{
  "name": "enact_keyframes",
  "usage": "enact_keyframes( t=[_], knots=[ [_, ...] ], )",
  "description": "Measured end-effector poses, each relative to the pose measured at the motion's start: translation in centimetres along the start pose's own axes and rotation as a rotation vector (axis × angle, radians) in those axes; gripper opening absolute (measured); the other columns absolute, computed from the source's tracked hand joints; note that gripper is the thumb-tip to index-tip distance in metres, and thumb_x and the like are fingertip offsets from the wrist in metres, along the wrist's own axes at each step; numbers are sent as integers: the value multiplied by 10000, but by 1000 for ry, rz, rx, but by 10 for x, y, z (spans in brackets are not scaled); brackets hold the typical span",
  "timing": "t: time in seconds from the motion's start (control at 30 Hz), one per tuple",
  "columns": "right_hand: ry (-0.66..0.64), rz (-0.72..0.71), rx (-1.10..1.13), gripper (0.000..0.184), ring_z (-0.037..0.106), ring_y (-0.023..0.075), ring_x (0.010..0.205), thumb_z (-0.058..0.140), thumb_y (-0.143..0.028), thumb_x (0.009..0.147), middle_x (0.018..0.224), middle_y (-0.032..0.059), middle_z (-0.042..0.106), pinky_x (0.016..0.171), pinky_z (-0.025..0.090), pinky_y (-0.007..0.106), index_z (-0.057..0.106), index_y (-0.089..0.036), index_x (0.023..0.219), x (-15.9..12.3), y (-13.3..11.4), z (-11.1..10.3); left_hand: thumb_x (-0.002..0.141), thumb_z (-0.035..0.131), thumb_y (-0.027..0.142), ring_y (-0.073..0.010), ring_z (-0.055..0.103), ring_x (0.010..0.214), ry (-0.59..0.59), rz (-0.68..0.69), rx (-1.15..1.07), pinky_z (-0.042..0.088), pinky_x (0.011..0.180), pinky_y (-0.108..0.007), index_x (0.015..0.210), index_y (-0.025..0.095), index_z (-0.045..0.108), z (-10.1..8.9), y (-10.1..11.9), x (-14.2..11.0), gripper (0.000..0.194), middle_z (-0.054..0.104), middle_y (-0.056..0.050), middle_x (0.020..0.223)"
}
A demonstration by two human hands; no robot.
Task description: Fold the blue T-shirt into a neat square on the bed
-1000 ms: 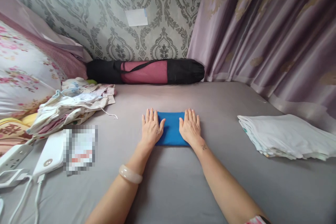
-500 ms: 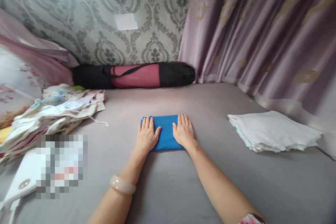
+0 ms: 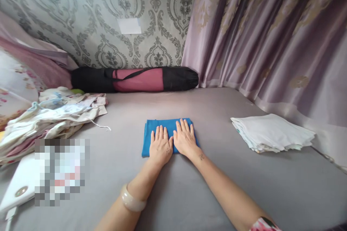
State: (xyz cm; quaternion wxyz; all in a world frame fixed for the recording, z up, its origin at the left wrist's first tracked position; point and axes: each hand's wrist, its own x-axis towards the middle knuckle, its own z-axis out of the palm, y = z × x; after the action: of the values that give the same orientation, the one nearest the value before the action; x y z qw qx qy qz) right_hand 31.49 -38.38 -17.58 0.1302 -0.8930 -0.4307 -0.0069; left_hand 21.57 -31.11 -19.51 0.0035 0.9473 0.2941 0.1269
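Note:
A folded blue cloth (image 3: 150, 133) lies flat on the grey bed sheet (image 3: 189, 187) in the middle of the view. My left hand (image 3: 161, 147) rests flat on its near middle, fingers stretched out. Beside it, thumbs almost touching, my right hand (image 3: 185, 138) lies flat on the cloth's right half with fingers spread. A pale bangle (image 3: 131, 200) sits on my left wrist.
A stack of folded white cloths (image 3: 271, 137) lies to the right near the purple curtain (image 3: 271, 36). A heap of loose light clothes (image 3: 51, 119) is at the left. A black and pink roll bag (image 3: 135, 78) lies along the wall. A white charger (image 3: 18, 191) sits at the lower left.
Both hands have slid inward across the blue cloth and now lie side by side at its middle. The view has swung a little to the right.

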Motion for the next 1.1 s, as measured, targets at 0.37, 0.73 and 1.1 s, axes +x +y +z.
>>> enact_keyframes(
  t=[0.37,0.73,1.1],
  knots=[
    [-65,-2,-5,557,205,300,1459,301,-302,973,1559,170,287,1169,124,524,378,-63,1471,-4,-6,1,977,252,323,-308,351,1405,-43,-9,-14,255,1150,-514,1391,52,486,-4,1,3,548,432,-194,1474],
    [-22,-124,48,530,221,254,1458,254,-303,998,1560,127,308,1186,111,467,389,-113,1473,2,-23,14,972,278,327,-333,295,1428,-33,-105,7,264,1146,-512,1412,69,472,1,-20,9,545,367,-175,1519],
    [54,-135,51,535,184,247,1470,260,-339,1011,1569,136,281,1193,104,454,384,-99,1474,7,-12,8,975,293,404,-315,375,1389,108,-106,-5,274,1139,-527,1340,105,548,-3,-25,18,536,485,-171,1444]
  ],
)
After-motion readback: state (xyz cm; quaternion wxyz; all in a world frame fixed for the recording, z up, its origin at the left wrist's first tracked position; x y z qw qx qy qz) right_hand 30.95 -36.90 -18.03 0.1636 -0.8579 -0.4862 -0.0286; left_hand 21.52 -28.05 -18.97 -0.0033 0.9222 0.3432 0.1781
